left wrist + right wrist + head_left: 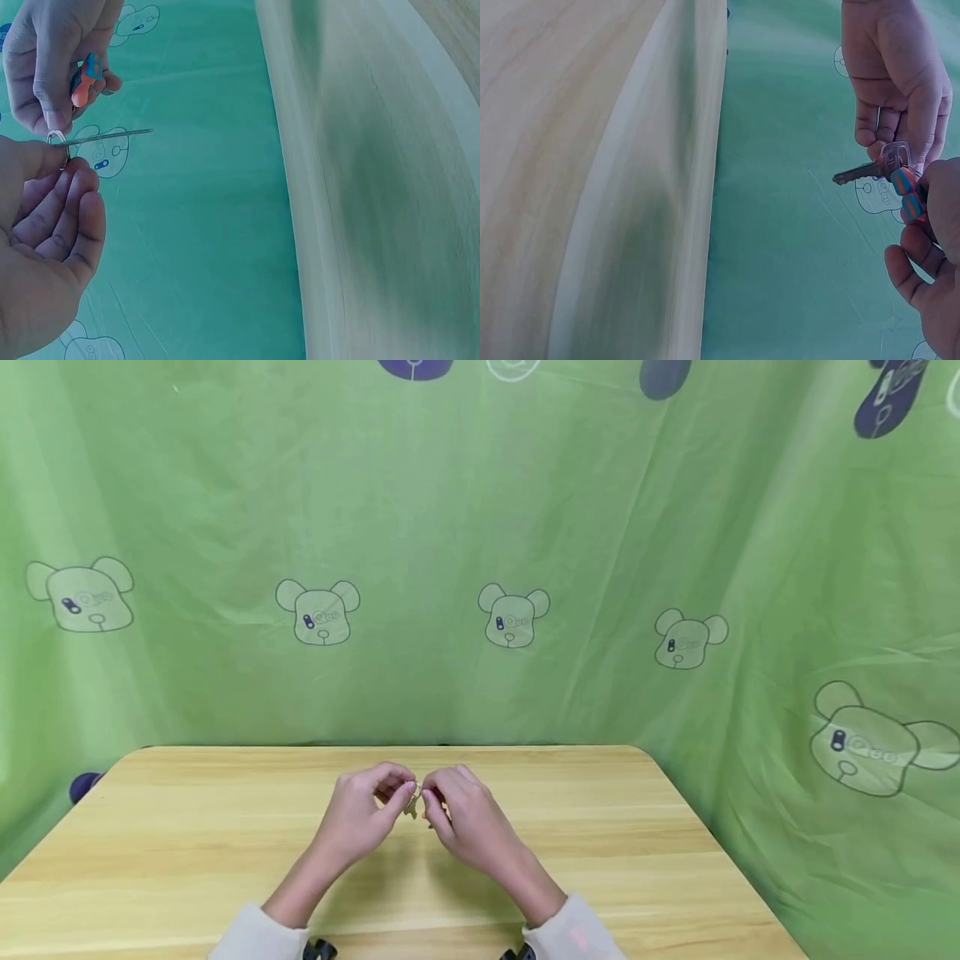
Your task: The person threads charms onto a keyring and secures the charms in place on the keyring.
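In the head view, my left hand [360, 818] and right hand [468, 818] meet over the table, fingertips almost touching. Left thumb and fingers pinch a metal key [412, 806] by its head; its blade points away from the palm. In the left wrist view the key [112, 136] appears edge-on, with a small metal key ring [58, 136] around its head. The right thumb and fingertips pinch the ring's other side. An orange-and-blue charm [906, 193] hangs at the right fingers, beside the key [861, 172] in the right wrist view. Fingertips partly hide the ring.
A light wooden table [187, 860] lies beneath both hands. Behind and to the right hangs a green curtain [420, 677] printed with bear faces. Pale sleeves [262, 935] cover the forearms, with black wrist devices [321, 949] at the bottom edge.
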Demonstrator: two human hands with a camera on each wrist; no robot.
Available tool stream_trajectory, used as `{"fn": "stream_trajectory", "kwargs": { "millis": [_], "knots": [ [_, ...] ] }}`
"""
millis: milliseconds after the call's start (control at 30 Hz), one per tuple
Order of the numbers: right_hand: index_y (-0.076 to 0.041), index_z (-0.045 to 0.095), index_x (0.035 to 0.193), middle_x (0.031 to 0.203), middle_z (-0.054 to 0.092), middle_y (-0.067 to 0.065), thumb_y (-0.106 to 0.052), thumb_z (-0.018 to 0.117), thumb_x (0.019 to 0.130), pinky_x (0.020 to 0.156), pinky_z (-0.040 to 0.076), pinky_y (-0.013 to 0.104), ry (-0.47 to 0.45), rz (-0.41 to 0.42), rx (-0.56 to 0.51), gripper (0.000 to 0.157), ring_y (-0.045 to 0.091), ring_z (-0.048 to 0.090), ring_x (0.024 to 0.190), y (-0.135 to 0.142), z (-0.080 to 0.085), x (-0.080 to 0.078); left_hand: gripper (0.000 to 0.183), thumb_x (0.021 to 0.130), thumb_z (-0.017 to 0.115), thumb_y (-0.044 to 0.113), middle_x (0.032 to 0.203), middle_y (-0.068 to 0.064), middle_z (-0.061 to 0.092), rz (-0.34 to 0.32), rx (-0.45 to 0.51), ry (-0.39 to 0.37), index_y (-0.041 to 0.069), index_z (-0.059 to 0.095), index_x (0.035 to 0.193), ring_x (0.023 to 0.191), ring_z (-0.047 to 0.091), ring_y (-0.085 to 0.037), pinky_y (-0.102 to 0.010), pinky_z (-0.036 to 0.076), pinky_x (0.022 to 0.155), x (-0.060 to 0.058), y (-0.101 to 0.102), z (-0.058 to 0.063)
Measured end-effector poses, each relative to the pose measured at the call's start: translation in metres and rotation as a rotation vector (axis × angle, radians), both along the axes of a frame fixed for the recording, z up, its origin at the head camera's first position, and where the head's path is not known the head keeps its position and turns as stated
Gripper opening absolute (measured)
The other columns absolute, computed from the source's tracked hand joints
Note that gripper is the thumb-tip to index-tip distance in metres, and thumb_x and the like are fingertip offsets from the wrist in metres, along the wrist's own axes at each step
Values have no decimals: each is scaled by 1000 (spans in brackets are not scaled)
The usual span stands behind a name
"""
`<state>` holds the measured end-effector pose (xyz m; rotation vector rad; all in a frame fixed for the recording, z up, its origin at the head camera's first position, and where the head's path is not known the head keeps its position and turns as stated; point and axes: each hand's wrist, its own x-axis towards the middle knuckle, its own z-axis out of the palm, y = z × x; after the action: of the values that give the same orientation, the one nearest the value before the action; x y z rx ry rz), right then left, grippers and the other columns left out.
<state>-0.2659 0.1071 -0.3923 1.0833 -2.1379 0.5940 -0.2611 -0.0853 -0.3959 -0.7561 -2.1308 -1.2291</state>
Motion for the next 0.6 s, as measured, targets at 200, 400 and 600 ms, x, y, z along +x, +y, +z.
{"fn": "stream_trajectory", "kwargs": {
  "millis": [200, 400, 600],
  "knots": [
    [-7, 65, 100, 88, 65, -2, -7, 60, 100, 70, 50, 25, -29, -13, 14, 5, 12, 56, 83, 1, 1, 1, 9, 91, 75, 1, 81, 5, 74, 25, -26, 9, 10, 76, 91, 68, 65, -5, -24, 58, 63, 0, -1, 1],
    [-7, 65, 100, 88, 65, -3, -7, 61, 100, 69, 48, 24, -27, -15, 21, 4, 12, 54, 80, 0, 1, 2, 9, 90, 77, 1, 81, 5, 74, 17, -23, 31, 10, 76, 90, 67, 64, -4, -23, 57, 61, 0, -2, 0],
    [-8, 65, 100, 87, 65, -4, -7, 60, 100, 70, 48, 24, -17, -15, 23, 5, 12, 54, 80, 0, 2, 3, 9, 89, 76, -2, 79, 3, 73, 12, -10, 39, 7, 76, 90, 67, 64, -3, -23, 57, 61, 0, -1, 0]
  ]
}}
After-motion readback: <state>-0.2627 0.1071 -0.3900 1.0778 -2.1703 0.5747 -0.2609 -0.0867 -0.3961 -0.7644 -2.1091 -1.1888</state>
